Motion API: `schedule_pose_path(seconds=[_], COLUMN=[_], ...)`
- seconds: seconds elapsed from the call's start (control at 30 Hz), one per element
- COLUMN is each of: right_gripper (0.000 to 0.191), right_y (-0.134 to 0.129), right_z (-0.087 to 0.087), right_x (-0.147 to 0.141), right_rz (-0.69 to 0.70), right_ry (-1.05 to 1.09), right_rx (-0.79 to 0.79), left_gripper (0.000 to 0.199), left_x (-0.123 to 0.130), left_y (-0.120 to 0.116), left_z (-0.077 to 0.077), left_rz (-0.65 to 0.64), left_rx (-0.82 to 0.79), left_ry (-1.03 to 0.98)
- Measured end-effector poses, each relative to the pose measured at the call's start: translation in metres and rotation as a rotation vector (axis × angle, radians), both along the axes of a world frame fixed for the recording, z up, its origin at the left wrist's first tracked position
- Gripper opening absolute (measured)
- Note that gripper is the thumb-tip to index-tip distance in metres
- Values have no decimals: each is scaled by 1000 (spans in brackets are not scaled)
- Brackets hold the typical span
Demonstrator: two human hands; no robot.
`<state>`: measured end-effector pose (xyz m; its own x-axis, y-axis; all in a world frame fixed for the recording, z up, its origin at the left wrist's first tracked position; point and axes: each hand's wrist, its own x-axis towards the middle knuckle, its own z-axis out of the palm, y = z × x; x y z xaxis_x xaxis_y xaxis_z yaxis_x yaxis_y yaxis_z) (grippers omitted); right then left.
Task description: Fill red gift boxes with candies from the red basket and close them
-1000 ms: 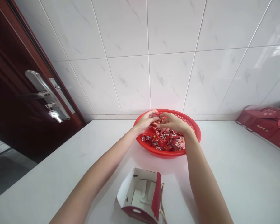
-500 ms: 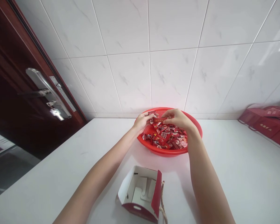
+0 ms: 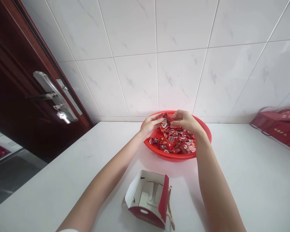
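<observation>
The packets I hold are red with cream print. At twelve o'clock the mesh-patterned basket is bright red, its loose packets red patterned in cream, pink and yellow. At its seven, the box is white inside and dark red outside, its cord tan. The tiles are white veined grey. At ten the door is reddish brown; at two the cartons are red, gold-marked.
</observation>
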<state>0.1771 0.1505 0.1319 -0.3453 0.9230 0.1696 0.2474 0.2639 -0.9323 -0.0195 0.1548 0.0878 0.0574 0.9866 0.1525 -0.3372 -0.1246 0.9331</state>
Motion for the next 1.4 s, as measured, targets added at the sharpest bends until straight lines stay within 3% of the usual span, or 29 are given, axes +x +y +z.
schedule_pose_path(seconds=[0.33,0.53,0.7,0.87,1.03,1.2,1.3,1.4], right_gripper=[35,12,10,28,38,35,32,25], right_y=[-8,-2,-3,-3,0,0,-2,-3], right_z=[4,0,0,0,-2,-2,-1,0], right_x=[-5,-3,-3,-3,-1,0,1,1], right_rz=[114,157,175,154,97,68,82,100], right_ry=[-136,-159,-158,-173,-172,-159,-162,-162], right_rx=[-68,-10,13,38,53,40,18,-3], left_gripper=[34,35,35,29,10,14,20,21], left_x=[1,0,1,-3,-28,-36,-26,-20], left_y=[-3,-4,-5,-1,13,31,38,42], left_z=[-1,2,-1,3,8,-14,-33,-42], left_rz=[-3,-9,-4,-22,-61,-103,-89,-82], left_rx=[17,26,38,33,-33,-133,-129,-93], left_ry=[68,118,164,248,488,755,821,851])
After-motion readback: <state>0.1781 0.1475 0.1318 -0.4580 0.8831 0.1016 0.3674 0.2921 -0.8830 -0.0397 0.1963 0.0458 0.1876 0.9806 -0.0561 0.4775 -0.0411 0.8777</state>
